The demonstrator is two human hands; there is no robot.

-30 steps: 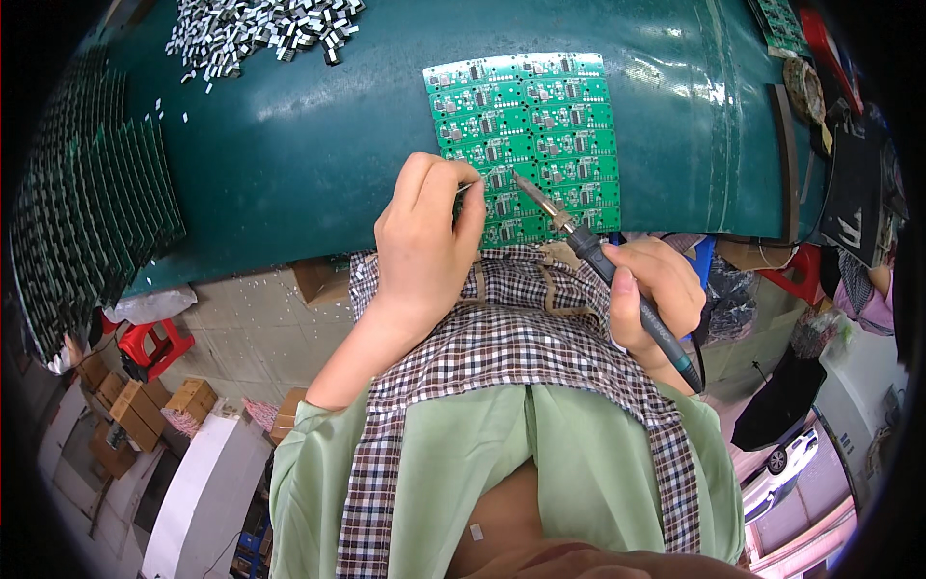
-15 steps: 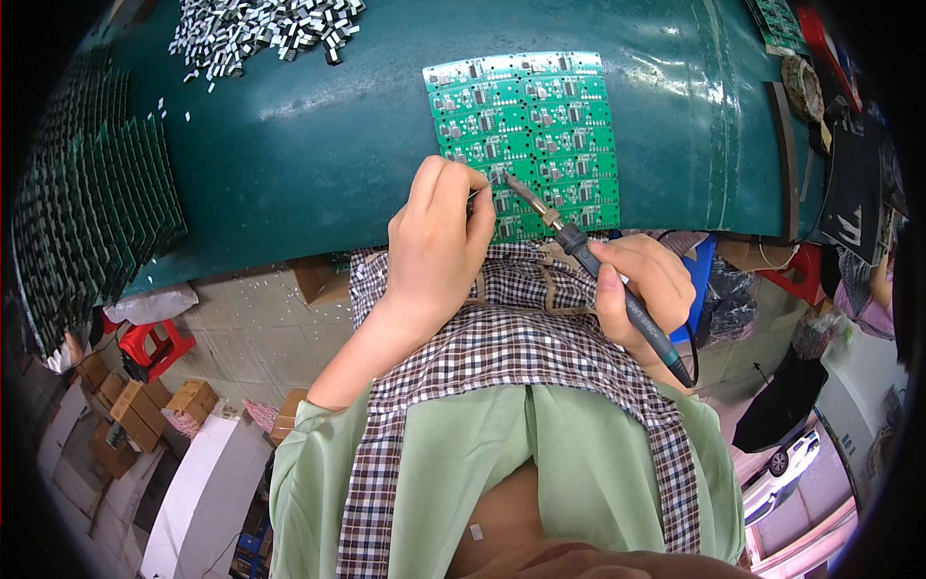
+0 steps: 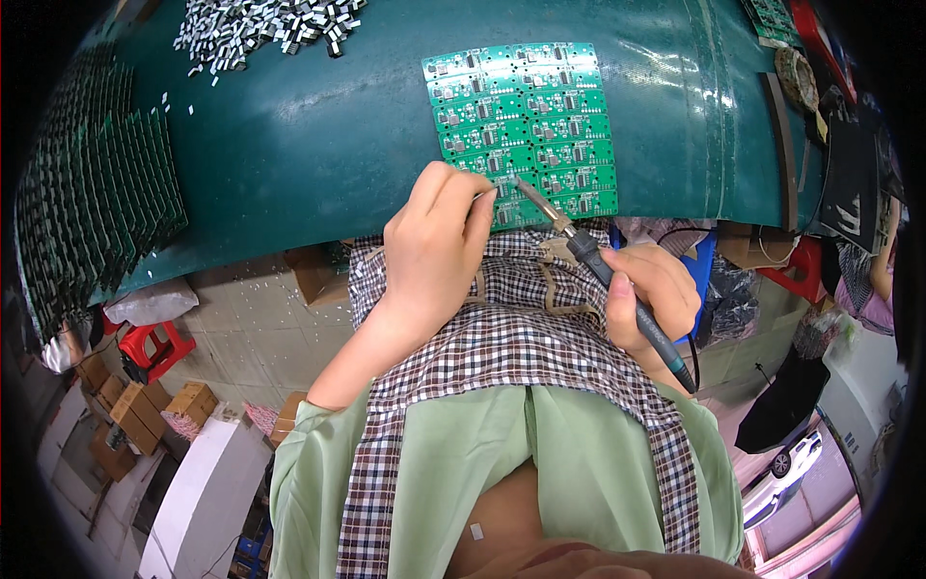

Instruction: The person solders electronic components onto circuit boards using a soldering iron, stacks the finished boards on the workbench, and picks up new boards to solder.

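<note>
A green circuit board panel (image 3: 526, 125), printed with rows of repeated small circuits, lies at the front edge of the table. In my right hand (image 3: 654, 289) is a soldering iron (image 3: 632, 314), gripped like a pen, its metal tip reaching the lower middle of the panel. A cable trails from the handle's rear end. My left hand (image 3: 434, 236) rests over the panel's lower left corner, thumb and fingers pinched together close to the iron's tip. Something thin seems to be between those fingertips, but it is too small to make out.
Across the dark green table (image 3: 289, 145), a heap of small black-and-white parts (image 3: 265, 29) lies at the far left. Many circuit panels (image 3: 106, 183) stand in rows along the left side. A tape roll (image 3: 797, 79) and a dark strip (image 3: 779, 145) are at the right.
The iron's tip has shifted slightly up and right on the panel. The panel has moved a little away from me. My left hand stays pinched beside it.
</note>
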